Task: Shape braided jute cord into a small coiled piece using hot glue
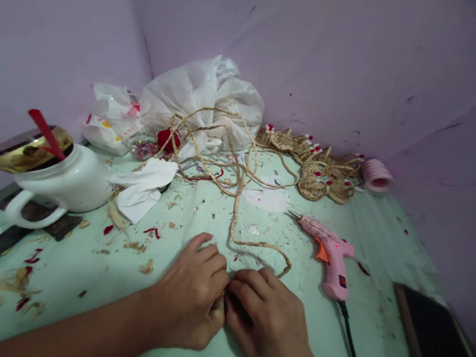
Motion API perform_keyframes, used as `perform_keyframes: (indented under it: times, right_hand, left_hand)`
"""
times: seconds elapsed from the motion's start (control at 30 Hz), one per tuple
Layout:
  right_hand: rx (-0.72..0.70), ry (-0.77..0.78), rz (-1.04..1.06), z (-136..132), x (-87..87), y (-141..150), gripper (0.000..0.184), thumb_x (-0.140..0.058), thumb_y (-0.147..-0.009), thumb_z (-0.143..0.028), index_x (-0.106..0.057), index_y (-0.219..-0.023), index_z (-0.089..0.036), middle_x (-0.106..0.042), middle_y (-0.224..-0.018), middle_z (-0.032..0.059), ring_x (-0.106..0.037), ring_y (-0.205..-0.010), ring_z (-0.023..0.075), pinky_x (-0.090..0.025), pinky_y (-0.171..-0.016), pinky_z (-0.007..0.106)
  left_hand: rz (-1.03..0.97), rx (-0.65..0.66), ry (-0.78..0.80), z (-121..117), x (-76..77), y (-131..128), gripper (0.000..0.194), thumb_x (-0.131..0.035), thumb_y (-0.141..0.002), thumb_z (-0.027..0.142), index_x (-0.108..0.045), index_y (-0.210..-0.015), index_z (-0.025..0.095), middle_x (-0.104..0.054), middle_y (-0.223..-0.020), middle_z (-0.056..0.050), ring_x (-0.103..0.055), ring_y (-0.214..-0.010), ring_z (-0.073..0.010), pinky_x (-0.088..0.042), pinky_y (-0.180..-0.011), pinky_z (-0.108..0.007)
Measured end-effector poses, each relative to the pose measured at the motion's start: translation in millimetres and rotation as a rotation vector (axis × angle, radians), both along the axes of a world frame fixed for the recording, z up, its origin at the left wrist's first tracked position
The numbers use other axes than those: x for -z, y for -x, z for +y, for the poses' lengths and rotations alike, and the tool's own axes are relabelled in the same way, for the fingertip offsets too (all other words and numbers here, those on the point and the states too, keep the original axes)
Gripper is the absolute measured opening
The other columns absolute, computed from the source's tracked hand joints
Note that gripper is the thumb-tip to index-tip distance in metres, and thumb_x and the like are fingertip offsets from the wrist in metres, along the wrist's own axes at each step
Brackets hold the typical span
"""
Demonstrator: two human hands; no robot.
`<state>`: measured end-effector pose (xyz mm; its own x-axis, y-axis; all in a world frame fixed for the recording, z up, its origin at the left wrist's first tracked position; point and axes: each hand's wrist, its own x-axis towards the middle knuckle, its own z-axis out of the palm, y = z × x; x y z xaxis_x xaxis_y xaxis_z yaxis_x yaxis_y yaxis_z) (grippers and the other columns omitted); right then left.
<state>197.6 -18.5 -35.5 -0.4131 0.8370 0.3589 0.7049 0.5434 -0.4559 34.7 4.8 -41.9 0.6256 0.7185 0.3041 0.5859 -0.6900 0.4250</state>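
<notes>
Table [192, 219] in pale green gives the fingers a flat base, and bracing both wrists on it would likely steady close work. Plastic bag [204, 96] at the back has loops of cord lying over and in front of it; easing those loops free first should prevent a sudden tug. White mug [82, 180] sits well to the left, best kept out of the elbow's sweep.

Left hand [193, 292] and right hand [266, 321] meet low in the middle, knuckles nearly touching, fingers curled inward. What they pinch, if anything, is hidden, so I cannot tell whether either is clamped on something. Braided cord [235, 215] runs down from the tangle and bends round behind the right hand; whether its end reaches the fingertips does not show. Short, even pinches with some slack left would probably keep the braid from twisting.

Coiled rope pieces [322, 181] with red and white beads rest by the wall, clear of the hands. Pink glue gun [331, 255] lies to the right, its small light [336, 246] glowing red, so its metal nozzle [295, 214] is wisely treated as hot and kept off skin and cord.
</notes>
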Motion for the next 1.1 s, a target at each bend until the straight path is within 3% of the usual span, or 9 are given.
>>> perform_keyframes:
  times: [1.1]
  right_hand:
    - [0.030, 0.050, -0.127, -7.3, 5.1, 0.8, 0.013, -0.055, -0.075, -0.015, -0.064, -0.081, -0.023, -0.064, -0.079, 0.0007, -0.051, -0.075, 0.0176, -0.036, -0.062, 0.028]
  left_hand:
    - [0.027, -0.031, -0.055, -0.5, 1.1, -0.6, 0.004, -0.053, -0.058, 0.015, -0.051, -0.061, 0.016, -0.053, -0.065, -0.001, -0.048, -0.072, -0.0153, -0.032, -0.094, -0.039]
